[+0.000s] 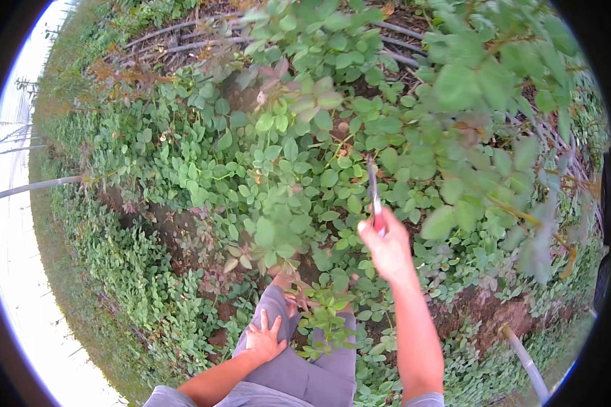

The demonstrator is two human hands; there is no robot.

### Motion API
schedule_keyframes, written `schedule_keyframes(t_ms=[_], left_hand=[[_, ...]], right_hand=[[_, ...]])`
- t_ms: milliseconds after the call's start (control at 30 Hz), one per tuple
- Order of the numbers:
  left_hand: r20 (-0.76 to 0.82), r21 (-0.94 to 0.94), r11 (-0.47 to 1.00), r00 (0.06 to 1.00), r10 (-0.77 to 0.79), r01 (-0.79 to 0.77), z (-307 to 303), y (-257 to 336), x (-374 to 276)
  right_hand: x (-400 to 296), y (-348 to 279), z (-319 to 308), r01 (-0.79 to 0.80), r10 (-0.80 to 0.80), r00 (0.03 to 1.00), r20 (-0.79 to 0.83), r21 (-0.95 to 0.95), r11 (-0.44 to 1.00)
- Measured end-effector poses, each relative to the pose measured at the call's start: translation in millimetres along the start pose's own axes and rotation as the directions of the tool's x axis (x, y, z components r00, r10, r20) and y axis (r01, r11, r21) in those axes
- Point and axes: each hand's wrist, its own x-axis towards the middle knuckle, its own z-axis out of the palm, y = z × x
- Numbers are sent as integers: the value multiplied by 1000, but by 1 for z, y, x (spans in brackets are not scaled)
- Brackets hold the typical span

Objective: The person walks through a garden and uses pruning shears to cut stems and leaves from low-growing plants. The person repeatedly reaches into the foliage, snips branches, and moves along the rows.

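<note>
My right hand (385,241) is closed around the red handle of a metal cutting tool (373,188), probably pruning shears. Its blurred blades point away from me into the rose foliage (331,178); whether they touch a stem I cannot tell. My left hand (265,340) rests on the thigh of my grey trousers (280,366), fingers spread and holding nothing. A leafy shoot (328,310) rises between my legs. Below the blades, leaves hide much of the ground.
Long leafy rose stems (519,211) arch close to the camera at the right. Bent grey canes (203,46) lie across the far side. A pole (527,364) stands at lower right, another (35,186) at left. Reddish soil (504,315) shows between plants.
</note>
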Motion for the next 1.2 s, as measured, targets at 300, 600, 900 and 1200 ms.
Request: schedule_keyframes(t_ms=[300, 600, 900, 1200], left_hand=[[-96, -93, 994, 994, 50, -58, 7, -37, 34], [-52, -228, 972, 997, 53, -64, -9, -54, 40], [-106, -190, 978, 992, 66, -85, -4, -54, 42], [-113, -271, 960, 993, 35, -64, -1, -54, 40]], right_hand=[[131, -90, 27, 34, -132, 966, -222, -399, 916], [154, -107, 41, -78, -186, 933, -309, -677, 732], [170, -92, 29, 144, -190, 952, -241, -197, 970], [69, -77, 82, -219, 180, 969, 171, 248, 944]])
